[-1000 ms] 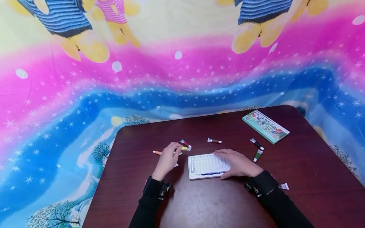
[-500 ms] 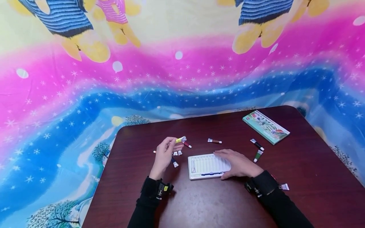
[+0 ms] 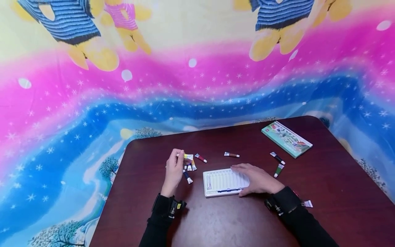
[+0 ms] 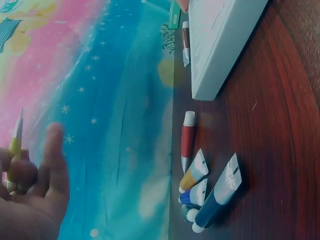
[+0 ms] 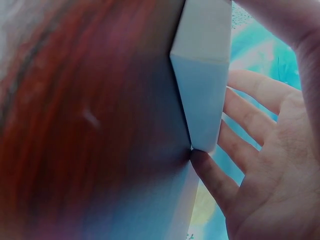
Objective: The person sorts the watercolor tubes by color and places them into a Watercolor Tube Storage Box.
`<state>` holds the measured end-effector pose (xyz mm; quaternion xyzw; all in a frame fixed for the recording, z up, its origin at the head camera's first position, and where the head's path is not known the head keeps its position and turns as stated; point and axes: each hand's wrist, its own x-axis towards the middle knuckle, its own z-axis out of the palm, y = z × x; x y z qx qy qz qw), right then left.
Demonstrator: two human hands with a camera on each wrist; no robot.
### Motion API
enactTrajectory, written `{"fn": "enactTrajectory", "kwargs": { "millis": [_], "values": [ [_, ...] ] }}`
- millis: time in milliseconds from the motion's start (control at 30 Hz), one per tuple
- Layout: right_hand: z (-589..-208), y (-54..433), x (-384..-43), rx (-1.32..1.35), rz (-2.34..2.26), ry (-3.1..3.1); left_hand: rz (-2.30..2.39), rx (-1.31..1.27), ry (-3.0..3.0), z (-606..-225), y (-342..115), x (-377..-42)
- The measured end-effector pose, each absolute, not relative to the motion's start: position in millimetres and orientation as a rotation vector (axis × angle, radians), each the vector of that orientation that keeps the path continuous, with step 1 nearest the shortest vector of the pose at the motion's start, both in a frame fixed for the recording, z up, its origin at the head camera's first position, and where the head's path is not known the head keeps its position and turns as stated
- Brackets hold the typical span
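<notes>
Yellow paint tube [image 3: 188, 156], left of the frame's centre, pinched in the left hand's [image 3: 174, 169] fingers above the desk [image 3: 129, 212].
Dark blue tube [image 3: 187, 176] lies just beside that hand, red tube [image 3: 201, 158] past it; mid-frame, the right hand [image 3: 258, 179] rests spread, unclenched fingers against the white tray's [image 3: 216, 194] right end; black tube [image 3: 277, 157], green tube [image 3: 279, 170] and mint box [image 3: 287, 139] lie farther right.

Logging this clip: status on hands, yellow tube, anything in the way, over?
Left hand pinches yellow tube, raised. Right hand on right end of white tray. Dark blue tube lies between left hand and tray, hardly blocking.
</notes>
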<state>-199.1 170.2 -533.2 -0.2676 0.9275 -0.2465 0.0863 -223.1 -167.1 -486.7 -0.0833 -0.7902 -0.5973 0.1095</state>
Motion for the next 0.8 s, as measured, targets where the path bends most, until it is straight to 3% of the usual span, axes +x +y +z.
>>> {"fn": "enactTrajectory", "kwargs": {
  "millis": [267,800],
  "values": [
    [-534.0,169.8,-198.6,-0.798,-0.730,2.770,-2.063,-0.414,-2.093,-486.9,-170.9,-224.4],
    [-532.4,170.0,-198.2,-0.806,-0.719,2.773,-2.137,-0.315,-2.108,-488.3,-180.2,-227.3]
  ]
}}
